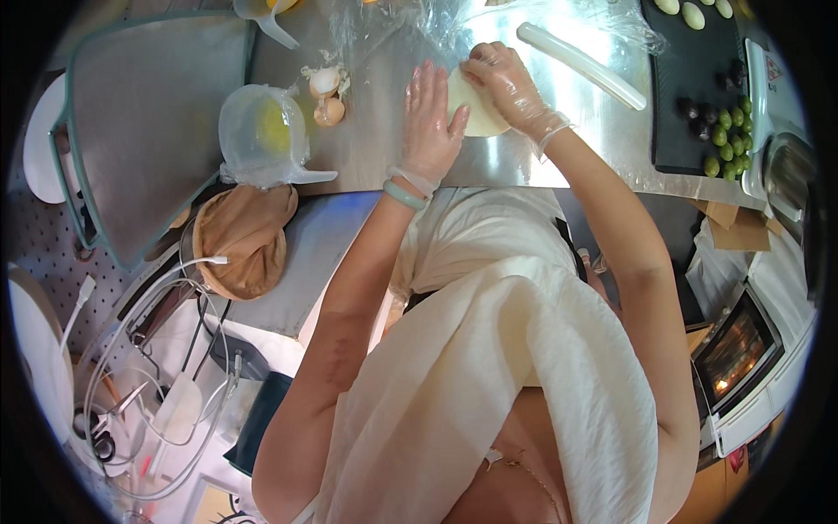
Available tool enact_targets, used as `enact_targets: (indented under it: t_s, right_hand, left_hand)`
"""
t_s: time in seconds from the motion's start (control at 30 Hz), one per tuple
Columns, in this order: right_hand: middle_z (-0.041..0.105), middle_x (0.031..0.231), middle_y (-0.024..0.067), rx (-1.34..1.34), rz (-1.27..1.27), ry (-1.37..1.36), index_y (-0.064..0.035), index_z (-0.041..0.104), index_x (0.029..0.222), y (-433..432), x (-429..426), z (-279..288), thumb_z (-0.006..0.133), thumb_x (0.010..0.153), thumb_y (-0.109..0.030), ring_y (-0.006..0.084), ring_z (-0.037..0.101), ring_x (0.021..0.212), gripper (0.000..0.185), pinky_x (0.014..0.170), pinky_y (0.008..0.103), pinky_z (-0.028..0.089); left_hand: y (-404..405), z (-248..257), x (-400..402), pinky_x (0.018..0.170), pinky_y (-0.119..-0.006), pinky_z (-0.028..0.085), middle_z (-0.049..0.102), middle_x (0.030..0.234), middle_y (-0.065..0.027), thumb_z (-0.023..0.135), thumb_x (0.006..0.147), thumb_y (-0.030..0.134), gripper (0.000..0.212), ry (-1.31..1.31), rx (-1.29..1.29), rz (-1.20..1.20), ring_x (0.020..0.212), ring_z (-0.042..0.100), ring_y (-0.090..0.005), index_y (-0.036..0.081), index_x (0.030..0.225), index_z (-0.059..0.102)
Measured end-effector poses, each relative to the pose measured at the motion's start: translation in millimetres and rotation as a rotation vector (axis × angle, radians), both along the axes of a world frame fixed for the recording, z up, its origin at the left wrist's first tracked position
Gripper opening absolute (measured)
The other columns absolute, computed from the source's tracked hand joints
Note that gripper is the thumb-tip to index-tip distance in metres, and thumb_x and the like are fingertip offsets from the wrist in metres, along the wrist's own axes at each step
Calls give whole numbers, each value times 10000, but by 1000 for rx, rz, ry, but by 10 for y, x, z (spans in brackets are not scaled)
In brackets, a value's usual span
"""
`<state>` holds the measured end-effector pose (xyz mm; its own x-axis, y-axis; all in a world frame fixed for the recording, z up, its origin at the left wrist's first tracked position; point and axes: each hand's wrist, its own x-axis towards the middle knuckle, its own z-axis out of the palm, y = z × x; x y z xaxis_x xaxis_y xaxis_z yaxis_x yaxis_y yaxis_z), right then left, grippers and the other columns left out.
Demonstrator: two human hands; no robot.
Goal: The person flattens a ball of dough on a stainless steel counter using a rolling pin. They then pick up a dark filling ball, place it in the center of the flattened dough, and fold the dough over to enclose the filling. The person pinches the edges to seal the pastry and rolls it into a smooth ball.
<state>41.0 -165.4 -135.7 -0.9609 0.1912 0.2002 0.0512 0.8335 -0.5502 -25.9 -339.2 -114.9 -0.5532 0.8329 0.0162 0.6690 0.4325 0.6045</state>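
A flat, pale round of dough lies on the stainless steel worktop. My left hand, in a clear disposable glove, is spread flat along the dough's left edge with its fingers straight. My right hand, gloved likewise, has its fingertips bent together at the dough's upper edge, and they seem to pinch it. To the right of my right hand lies a white rolling pin. Plastic film is crumpled beyond both hands.
Cracked eggshells and a plastic measuring jug with yellowish contents stand left. Farther left is a green-rimmed cutting board. At right, a black board bears green grapes, dark ones and pale green ovals.
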Motion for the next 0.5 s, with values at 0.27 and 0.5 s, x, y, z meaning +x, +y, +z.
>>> enact_targets:
  t_s: [0.27,0.5]
  right_hand:
    - [575,991,94,20,30,10,-44,676,947,-24,-30,-7,590,798,-97,262,543,1001,181,874,354,429]
    - [579,976,75,-103,49,-125,-55,686,949,25,-114,43,590,810,-95,265,535,964,174,866,363,427]
  left_hand:
    - [57,-100,-83,1158,-492,200,274,1508,-293,533,951,247,620,-1,25,5,1408,244,-444,-92,1425,322]
    - [40,-90,-155,1151,-496,214,247,1522,-279,512,957,257,625,-28,80,25,1420,214,-439,-81,1438,298]
